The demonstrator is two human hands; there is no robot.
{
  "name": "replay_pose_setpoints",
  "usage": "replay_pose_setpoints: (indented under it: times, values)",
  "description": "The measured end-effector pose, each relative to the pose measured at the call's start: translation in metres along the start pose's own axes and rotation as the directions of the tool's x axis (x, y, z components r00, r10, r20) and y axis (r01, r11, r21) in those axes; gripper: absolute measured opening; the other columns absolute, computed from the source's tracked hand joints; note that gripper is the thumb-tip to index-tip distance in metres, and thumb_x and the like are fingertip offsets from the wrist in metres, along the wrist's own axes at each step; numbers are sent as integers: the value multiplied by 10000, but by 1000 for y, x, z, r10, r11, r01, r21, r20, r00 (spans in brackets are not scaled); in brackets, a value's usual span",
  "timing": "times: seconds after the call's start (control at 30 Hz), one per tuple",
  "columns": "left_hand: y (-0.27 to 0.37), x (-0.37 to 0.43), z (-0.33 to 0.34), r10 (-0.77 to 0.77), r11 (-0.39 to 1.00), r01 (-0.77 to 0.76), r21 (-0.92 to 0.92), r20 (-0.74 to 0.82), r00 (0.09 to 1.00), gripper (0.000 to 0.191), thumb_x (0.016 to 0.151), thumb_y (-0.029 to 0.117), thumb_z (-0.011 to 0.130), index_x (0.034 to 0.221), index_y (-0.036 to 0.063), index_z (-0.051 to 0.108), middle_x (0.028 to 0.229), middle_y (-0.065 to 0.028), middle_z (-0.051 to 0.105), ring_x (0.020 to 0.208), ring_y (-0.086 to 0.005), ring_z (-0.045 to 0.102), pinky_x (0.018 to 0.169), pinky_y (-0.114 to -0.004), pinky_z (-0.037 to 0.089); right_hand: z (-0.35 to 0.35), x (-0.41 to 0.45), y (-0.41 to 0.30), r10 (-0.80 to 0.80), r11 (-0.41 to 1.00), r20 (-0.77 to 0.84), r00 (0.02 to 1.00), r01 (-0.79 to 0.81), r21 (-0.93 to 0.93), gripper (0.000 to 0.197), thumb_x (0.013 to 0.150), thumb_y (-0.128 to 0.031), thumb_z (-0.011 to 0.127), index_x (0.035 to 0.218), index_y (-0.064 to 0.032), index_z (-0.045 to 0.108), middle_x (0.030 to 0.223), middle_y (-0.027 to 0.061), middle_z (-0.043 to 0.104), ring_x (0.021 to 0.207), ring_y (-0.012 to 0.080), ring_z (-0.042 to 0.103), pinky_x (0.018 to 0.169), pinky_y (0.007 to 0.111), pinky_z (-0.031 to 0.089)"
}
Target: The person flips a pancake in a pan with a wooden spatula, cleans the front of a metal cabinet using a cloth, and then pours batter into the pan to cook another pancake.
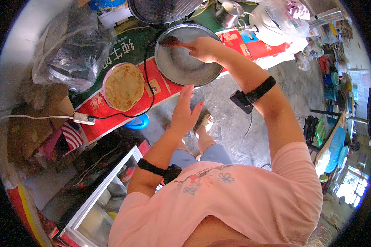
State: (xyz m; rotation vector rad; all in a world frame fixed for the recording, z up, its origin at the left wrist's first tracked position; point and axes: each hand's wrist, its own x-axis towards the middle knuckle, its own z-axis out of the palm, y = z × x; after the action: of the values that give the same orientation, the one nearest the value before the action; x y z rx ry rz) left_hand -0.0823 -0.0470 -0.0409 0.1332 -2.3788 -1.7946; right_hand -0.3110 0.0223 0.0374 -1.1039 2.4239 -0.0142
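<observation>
A round electric griddle stands on the counter, its lid raised behind it. My right hand is over the griddle, closed on the handle of a reddish-brown brush or spatula; which of the two I cannot tell. The tool's head is over the griddle's left part. In front of the griddle's near rim is my left hand, holding nothing, fingers apart. To the left, a browned flatbread lies on a pink-rimmed plate.
A power strip with a black cord lies at the counter's front left. Behind the flatbread is a clear plastic bag. A metal pitcher and white container stand at the back right. A glass-topped case is lower left.
</observation>
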Motion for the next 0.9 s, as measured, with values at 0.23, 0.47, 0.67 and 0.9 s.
replay_pose_setpoints:
  times: [0.23,0.47,0.67,0.9]
  values:
    - [1,-1,-4,-45,997,44,-58,-19,999,537,842,130,600,1326,34,387,1352,-193,401,1043,-273,554,851,-359,460,-44,-84,28,-84,885,278,957,200,-421,463,823,-98,540,1206,-355,573,944,109,660,837,259,638,682,394,500]
    - [8,4,11,-73,997,73,-27,-27,997,523,845,109,588,1320,23,387,1344,-185,408,1052,-257,555,861,-350,463,-45,-42,72,-50,877,-19,999,35,-479,421,844,-189,534,1203,-408,546,872,105,661,737,290,640,627,408,498]
    - [14,16,23,-77,997,76,10,29,997,517,848,132,582,1310,-3,394,1341,-212,406,1127,-296,507,926,-358,426,-10,16,44,25,957,-154,988,-68,-282,484,803,-161,483,1245,-356,507,929,104,668,842,327,655,671,448,531]
    - [17,48,59,159,983,-162,85,50,986,634,839,169,594,1348,-60,293,1368,-284,331,1298,-400,308,1067,-407,275,-24,-68,16,269,946,-151,951,-290,-142,424,844,-140,443,1244,-264,505,956,169,650,880,344,639,708,475,515]
